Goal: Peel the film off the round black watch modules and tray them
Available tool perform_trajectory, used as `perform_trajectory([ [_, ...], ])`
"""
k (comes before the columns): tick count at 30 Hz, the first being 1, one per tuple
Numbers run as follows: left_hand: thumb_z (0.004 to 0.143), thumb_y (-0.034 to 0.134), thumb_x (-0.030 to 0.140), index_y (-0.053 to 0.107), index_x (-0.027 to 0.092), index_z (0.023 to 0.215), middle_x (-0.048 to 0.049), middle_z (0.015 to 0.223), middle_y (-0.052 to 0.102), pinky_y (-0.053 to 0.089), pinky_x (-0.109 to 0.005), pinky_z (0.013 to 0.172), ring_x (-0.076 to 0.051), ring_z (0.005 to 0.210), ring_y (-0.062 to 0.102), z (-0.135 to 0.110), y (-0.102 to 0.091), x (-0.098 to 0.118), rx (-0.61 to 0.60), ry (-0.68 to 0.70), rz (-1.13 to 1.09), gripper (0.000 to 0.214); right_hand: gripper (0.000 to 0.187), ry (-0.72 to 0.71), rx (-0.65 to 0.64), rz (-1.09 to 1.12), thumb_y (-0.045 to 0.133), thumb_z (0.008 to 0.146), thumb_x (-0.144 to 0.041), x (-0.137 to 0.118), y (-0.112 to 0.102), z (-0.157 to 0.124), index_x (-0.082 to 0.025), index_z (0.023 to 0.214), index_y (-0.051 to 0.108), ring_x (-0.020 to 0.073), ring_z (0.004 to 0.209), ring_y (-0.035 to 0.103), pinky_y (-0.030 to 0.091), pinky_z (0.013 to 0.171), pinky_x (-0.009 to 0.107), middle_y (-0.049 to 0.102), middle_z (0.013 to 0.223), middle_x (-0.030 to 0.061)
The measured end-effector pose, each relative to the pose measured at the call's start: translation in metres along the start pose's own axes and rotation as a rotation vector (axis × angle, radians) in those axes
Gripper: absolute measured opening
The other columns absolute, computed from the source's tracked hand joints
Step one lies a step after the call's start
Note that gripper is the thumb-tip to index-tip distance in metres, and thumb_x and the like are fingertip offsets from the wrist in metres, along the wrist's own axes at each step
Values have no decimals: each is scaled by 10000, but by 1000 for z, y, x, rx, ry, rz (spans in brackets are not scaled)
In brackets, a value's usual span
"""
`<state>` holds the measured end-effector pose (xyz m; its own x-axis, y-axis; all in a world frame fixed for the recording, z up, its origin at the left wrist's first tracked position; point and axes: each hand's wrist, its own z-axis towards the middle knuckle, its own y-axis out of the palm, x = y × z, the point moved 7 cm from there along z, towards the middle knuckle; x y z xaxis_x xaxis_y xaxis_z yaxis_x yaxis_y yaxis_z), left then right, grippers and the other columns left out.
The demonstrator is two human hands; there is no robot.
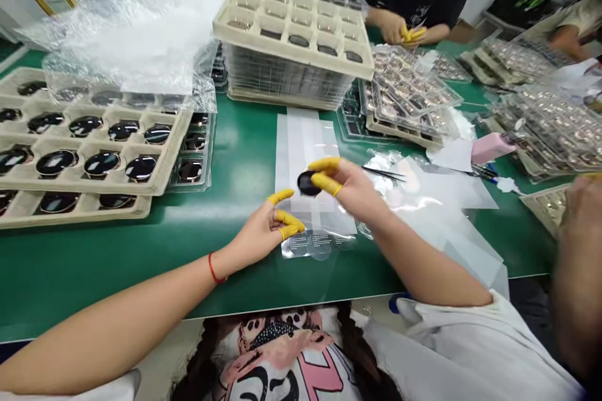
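My right hand (350, 187), with yellow finger cots, pinches a small round black disc (308, 183) between thumb and forefinger above a white backing sheet (305, 138) on the green table. Black tweezers (383, 173) stick out from behind this hand. My left hand (266, 229), also in yellow cots, hovers just left of the disc with fingertips curled together over several clear round film stickers (320, 243). Whether anything is between its fingertips does not show.
Beige trays (169, 163) of shiny black discs lie at the left under bubble wrap (136, 31). A tall tray stack (291, 44) stands behind the sheet. Clear blister trays (409, 91) and other people's hands fill the right and far side.
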<state>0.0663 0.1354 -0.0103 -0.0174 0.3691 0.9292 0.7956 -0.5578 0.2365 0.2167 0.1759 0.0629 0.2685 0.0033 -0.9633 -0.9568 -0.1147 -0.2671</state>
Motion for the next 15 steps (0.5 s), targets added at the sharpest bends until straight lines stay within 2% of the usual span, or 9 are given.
perform_trajectory([
  [4,826,678,247,354,164,1367,-33,876,715,499,-356,906,-183,954,692,0,-1,2,-5,21,9,636,244,-405,358,-146,733,782,-333,-83,-77,59,-224,947,591,149,892,614,505,875,349,665,989,27],
  [5,827,674,243,361,163,1362,-33,880,715,495,-357,917,-182,961,691,0,-2,1,-3,19,10,625,213,-458,412,-190,719,799,-319,-99,-89,79,-242,944,583,142,869,601,509,871,347,661,990,22],
  [7,828,671,240,374,161,1354,-37,895,714,489,-363,931,-179,966,687,0,-2,-1,-1,11,13,609,127,-460,461,-315,659,843,-277,-121,-100,125,-265,934,571,134,811,571,521,834,339,650,969,10],
  [9,825,671,237,387,160,1343,-42,908,712,486,-371,935,-180,965,685,0,-3,-2,-6,6,8,596,102,-444,494,-463,619,853,-206,-135,-93,169,-239,939,578,125,828,560,515,855,314,649,997,11],
  [11,822,672,234,404,157,1327,-45,914,710,485,-379,938,-180,959,684,1,-3,-3,-14,11,2,577,109,-436,485,-505,586,853,-146,-141,-73,206,-181,956,594,119,836,561,496,865,298,649,1010,33],
  [13,819,673,232,424,153,1307,-49,912,710,486,-379,933,-180,946,686,2,-4,-2,-22,23,4,553,97,-392,410,-524,576,851,-137,-137,-47,233,-150,940,612,137,825,576,486,849,310,653,932,38],
  [15,821,666,221,442,149,1291,-56,916,713,490,-372,921,-179,937,689,2,-4,-1,-30,30,16,526,72,-353,353,-608,573,847,-146,-133,-24,249,-154,890,630,182,876,593,476,865,348,648,871,41],
])
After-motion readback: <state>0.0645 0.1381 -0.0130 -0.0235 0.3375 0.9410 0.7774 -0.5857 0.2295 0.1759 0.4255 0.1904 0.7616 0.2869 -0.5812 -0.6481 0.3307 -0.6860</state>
